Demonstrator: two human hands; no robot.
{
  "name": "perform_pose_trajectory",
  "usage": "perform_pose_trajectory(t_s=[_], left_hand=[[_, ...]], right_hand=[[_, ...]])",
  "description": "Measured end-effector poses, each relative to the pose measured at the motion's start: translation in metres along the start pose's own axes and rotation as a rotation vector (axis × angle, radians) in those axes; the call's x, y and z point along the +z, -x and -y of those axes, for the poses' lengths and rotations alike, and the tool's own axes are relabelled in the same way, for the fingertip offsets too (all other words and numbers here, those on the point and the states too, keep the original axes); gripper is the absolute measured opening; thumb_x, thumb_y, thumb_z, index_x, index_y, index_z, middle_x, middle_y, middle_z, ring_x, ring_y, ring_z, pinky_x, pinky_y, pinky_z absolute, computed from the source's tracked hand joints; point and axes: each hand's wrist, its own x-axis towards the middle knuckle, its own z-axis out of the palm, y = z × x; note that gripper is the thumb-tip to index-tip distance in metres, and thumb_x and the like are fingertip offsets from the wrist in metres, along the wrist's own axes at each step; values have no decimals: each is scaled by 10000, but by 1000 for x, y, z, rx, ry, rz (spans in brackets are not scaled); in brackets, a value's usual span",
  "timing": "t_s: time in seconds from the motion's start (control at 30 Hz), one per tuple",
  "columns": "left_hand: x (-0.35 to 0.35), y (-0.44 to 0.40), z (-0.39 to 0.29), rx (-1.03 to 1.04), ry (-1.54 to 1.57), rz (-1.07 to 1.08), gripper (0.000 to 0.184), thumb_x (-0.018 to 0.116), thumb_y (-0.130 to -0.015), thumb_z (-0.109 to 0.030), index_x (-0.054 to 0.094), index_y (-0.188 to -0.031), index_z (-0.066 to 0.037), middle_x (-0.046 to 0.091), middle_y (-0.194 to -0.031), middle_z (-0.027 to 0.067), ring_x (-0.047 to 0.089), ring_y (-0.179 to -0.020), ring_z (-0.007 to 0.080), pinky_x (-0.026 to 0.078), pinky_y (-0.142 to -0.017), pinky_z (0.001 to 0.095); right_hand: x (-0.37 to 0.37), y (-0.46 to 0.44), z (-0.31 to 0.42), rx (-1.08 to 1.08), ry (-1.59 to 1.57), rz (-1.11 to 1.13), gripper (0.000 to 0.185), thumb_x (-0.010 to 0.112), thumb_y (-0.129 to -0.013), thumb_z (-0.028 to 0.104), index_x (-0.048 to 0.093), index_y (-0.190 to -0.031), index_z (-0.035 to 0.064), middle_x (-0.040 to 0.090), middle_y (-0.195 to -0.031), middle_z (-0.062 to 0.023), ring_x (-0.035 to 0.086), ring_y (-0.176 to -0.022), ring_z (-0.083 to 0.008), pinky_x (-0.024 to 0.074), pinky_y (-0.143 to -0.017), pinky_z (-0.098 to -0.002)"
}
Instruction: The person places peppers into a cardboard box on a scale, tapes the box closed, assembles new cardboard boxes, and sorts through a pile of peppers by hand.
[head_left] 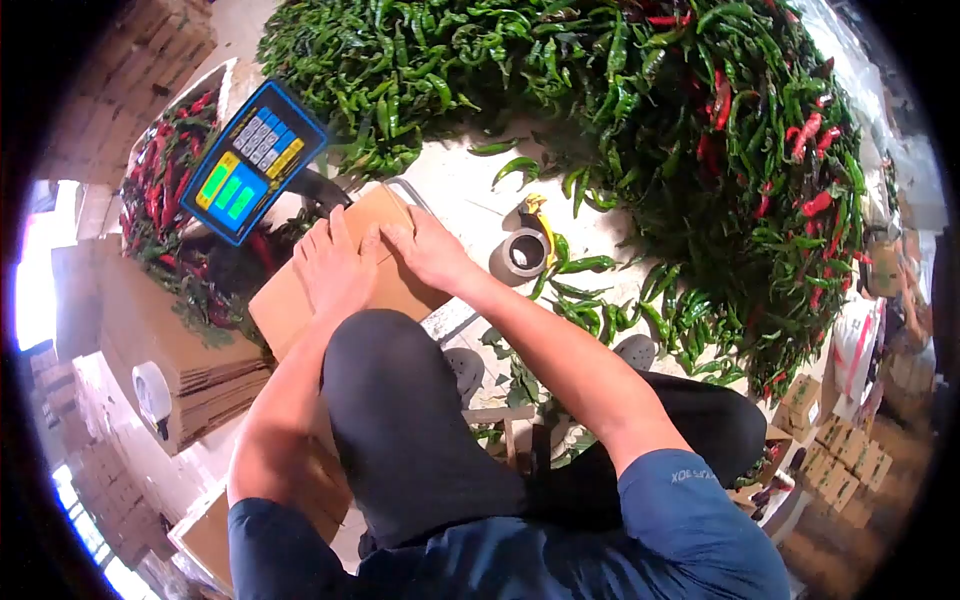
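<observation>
A closed brown cardboard box [385, 212] sits on a metal-edged scale platform [450, 318], in front of my bent knee. My left hand [338, 265] lies on the top of the box with its fingers stretched out and a little apart. At the right side of the box, my right hand [432, 250] grips the edge, its thumb on top and its fingers partly hidden. The two thumbs are close together. Beyond the box stands the scale's display [252, 165], with a lit green readout and a keypad. Right of my right hand is a tape dispenser [524, 252] with a yellow part.
A big heap of green chili peppers [520, 70], some red, spreads across the back and right. Red peppers [165, 180] fill a sack at left. Flattened cardboard [205, 385] is stacked at left with a tape roll [152, 392] on it. Packed boxes [845, 455] stand at right.
</observation>
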Motion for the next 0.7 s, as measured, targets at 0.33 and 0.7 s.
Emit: perform_pose_trajectory(t_s=[0.33, 0.7], left_hand=[[1, -29, -7, 135, 202, -115, 340, 563, -989, -323, 604, -1204, -63, 596, -1100, 139, 534, -1099, 330, 369, -1008, 480], [-4, -32, -6, 183, 211, -138, 347, 584, -973, -296, 602, -1204, -38, 606, -1106, 146, 542, -1091, 335, 376, -997, 485]], right_hand=[[7, 15, 3, 44, 72, -250, 430, 510, -1011, 314, 518, -1271, -29, 623, -1168, -281, 602, -1116, -416, 462, -969, -457], [-23, -3, -78, 185, -120, -129, 609, 608, -993, 366, 478, -1412, -56, 644, -1284, -180, 642, -1139, -294, 492, -983, -374]])
